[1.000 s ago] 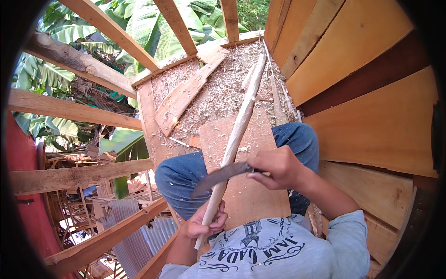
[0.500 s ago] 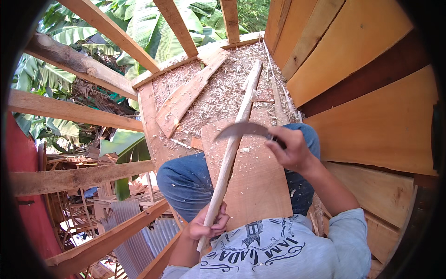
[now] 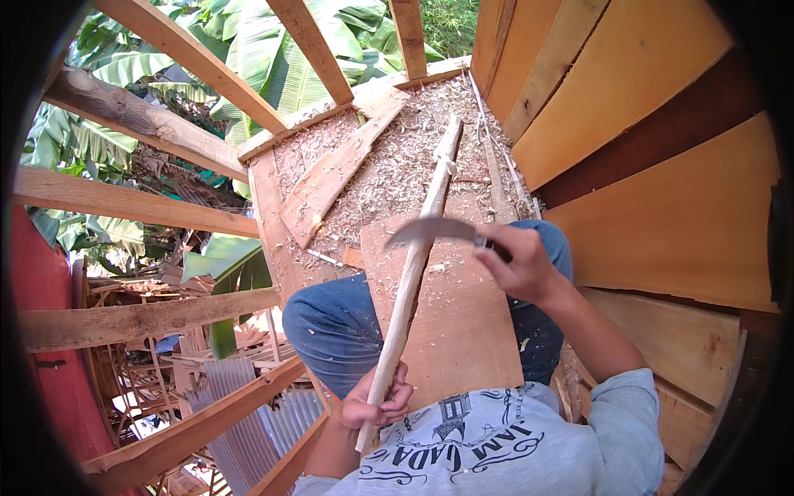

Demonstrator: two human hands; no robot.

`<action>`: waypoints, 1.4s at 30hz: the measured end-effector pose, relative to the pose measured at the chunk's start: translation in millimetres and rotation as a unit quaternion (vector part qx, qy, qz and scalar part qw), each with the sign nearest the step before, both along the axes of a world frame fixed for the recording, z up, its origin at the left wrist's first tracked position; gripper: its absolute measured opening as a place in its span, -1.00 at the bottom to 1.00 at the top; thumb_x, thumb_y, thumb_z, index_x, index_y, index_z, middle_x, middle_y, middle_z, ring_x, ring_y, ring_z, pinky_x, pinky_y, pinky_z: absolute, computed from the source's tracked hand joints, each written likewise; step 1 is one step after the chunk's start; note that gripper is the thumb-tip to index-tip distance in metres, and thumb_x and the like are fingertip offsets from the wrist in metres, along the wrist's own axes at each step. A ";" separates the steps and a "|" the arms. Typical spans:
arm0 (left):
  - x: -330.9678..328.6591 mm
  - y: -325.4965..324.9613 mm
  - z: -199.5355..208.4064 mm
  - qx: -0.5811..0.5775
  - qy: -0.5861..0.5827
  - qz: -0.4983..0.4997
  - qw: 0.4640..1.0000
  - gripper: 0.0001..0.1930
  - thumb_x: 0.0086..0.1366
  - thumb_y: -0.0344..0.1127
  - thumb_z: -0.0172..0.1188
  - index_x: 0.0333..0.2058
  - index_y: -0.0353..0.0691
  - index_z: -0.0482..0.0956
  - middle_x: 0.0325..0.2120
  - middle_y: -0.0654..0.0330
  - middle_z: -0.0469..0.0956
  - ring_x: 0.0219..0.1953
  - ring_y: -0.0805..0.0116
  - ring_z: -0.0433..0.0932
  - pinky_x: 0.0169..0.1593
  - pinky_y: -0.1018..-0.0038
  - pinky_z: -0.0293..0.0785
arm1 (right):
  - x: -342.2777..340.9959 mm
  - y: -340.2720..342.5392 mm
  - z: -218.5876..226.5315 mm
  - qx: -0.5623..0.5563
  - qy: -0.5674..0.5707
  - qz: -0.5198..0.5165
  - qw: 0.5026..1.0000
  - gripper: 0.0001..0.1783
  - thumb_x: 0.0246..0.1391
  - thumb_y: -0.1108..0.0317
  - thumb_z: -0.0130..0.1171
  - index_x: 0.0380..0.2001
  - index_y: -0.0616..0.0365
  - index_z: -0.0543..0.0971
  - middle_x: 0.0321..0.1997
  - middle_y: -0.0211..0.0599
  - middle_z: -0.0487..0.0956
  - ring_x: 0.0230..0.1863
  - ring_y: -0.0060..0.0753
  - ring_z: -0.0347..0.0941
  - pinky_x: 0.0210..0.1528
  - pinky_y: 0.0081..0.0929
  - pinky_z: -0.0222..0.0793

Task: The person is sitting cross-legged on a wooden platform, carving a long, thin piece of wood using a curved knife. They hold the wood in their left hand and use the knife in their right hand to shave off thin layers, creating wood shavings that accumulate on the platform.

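My left hand (image 3: 377, 398) is wrapped round the near end of a long, pale wooden stick (image 3: 403, 318). The stick slants up and away to the right, with a curl of wood near its far end. My right hand (image 3: 519, 263) grips the dark handle of a knife with a broad curved blade (image 3: 430, 231). The blade lies across the stick at about its middle; its tip is a little blurred and points left. Beneath the stick, a flat wooden board (image 3: 465, 331) rests over my lap, with a few shavings on it.
Wood shavings (image 3: 389, 169) cover the floor ahead. A loose plank (image 3: 339, 169) lies there at the left. Wooden railing bars (image 3: 149, 321) run along the left side, with banana leaves and corrugated sheets beyond. A plank wall (image 3: 662, 215) rises close on my right.
The stick has slid slightly back toward me, its far end now lower. The knife stays at nearly the same height across it, and the view has shifted a little.
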State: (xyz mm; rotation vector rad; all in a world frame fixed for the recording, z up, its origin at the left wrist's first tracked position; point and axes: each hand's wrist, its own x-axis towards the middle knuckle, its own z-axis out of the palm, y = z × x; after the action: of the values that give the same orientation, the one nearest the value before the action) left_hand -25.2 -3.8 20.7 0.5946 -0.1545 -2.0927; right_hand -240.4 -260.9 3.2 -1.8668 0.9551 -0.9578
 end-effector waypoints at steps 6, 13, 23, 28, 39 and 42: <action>-2.8 3.9 2.8 0.029 0.059 -0.001 0.998 -0.41 -0.27 -0.59 -0.03 -0.12 -0.21 0.14 -0.63 0.33 0.12 -0.68 0.62 0.06 -0.62 0.65 0.00 | -1.1 32.1 18.0 0.008 0.021 -0.006 1.000 -0.80 0.11 0.36 0.14 -0.29 0.29 0.46 -0.71 -0.38 0.31 -0.66 -0.70 0.18 -0.63 -0.59 0.10; 9.1 5.4 -1.5 -0.052 -0.094 0.013 0.994 -0.46 -0.19 -0.54 0.04 -0.12 -0.21 0.18 -0.60 0.30 0.18 -0.66 0.59 0.11 -0.59 0.64 0.07 | -7.9 48.2 -0.4 0.163 -0.006 -0.029 0.986 -0.82 0.08 0.37 0.15 -0.32 0.27 0.46 -0.74 -0.49 0.28 -0.65 -0.77 0.14 -0.63 -0.63 0.05; -8.1 -26.9 11.6 -0.147 -0.664 -0.017 0.733 -0.50 -0.02 -0.40 0.24 -0.08 -0.36 0.31 -0.52 -0.05 0.45 -0.49 0.19 0.54 -0.39 0.41 0.43 | 32.3 107.0 -12.1 0.347 -0.193 0.018 0.918 -0.75 0.09 0.36 0.18 -0.18 0.19 0.46 -0.68 -0.74 0.22 -0.66 -0.93 0.05 -0.64 -0.79 -0.16; -21.7 -32.7 17.1 -0.149 -0.677 0.028 0.720 -0.42 -0.03 -0.33 0.39 -0.06 -0.32 0.31 -0.50 0.14 0.47 -0.47 0.48 0.44 -0.39 0.54 0.37 | 47.9 109.4 1.5 0.420 -0.272 0.054 0.864 -0.61 0.08 0.38 0.20 -0.04 0.28 0.40 -0.71 -0.65 0.30 -0.74 -0.87 0.14 -0.72 -0.76 -0.03; -16.6 -28.4 12.6 -0.073 -0.523 -0.026 0.849 -0.54 0.10 -0.28 0.33 -0.12 -0.38 0.34 -0.51 0.15 0.51 -0.51 0.48 0.52 -0.48 0.52 0.43 | 52.3 108.4 8.2 0.494 -0.340 -0.007 0.801 -0.81 0.11 0.41 0.15 -0.35 0.14 0.32 -0.71 -0.48 0.33 -0.82 -0.70 0.19 -0.80 -0.66 0.12; -18.9 -34.5 24.8 0.003 -0.470 -0.058 0.881 -0.59 0.15 -0.30 0.28 -0.12 -0.40 0.39 -0.59 0.25 0.47 -0.63 0.57 0.46 -0.58 0.60 0.38 | 50.2 105.4 6.1 0.462 -0.317 -0.031 0.827 -0.80 0.13 0.36 0.14 -0.33 0.18 0.34 -0.72 -0.49 0.31 -0.83 -0.70 0.17 -0.81 -0.65 0.09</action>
State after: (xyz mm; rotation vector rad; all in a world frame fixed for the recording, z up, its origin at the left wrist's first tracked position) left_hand -44.1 -38.3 45.5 1.5996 -0.7452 -1.7361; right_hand -190.2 -155.5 9.4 -0.6306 0.8247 -0.8327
